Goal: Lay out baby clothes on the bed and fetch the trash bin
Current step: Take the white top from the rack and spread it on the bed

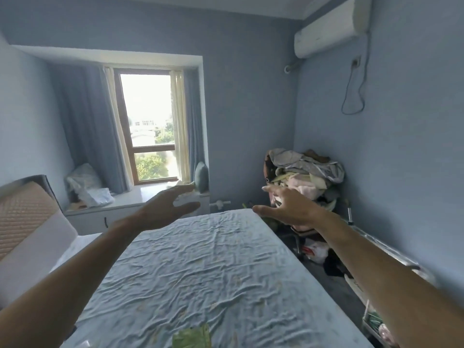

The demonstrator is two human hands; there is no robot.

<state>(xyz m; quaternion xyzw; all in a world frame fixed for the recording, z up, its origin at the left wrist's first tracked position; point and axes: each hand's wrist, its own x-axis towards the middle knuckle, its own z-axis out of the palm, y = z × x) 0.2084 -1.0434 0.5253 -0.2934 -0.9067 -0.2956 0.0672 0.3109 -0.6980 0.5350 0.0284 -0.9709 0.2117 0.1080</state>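
Observation:
A bed (206, 272) with a wrinkled pale blue sheet fills the lower middle of the head view. A heap of clothes (305, 174) in grey, pink and cream sits piled in the far right corner, past the bed's far end. My left hand (164, 208) is stretched forward over the bed's far left part, fingers apart, holding nothing. My right hand (286, 205) reaches toward the clothes heap, fingers spread and empty, still short of it. No trash bin shows in view.
A window (150, 126) with blue curtains is straight ahead, with a sill (140, 197) carrying plastic-wrapped items. A padded headboard (22, 214) stands at left. Bags and clutter (319, 252) lie on the floor along the right wall. An air conditioner (331, 28) hangs high right.

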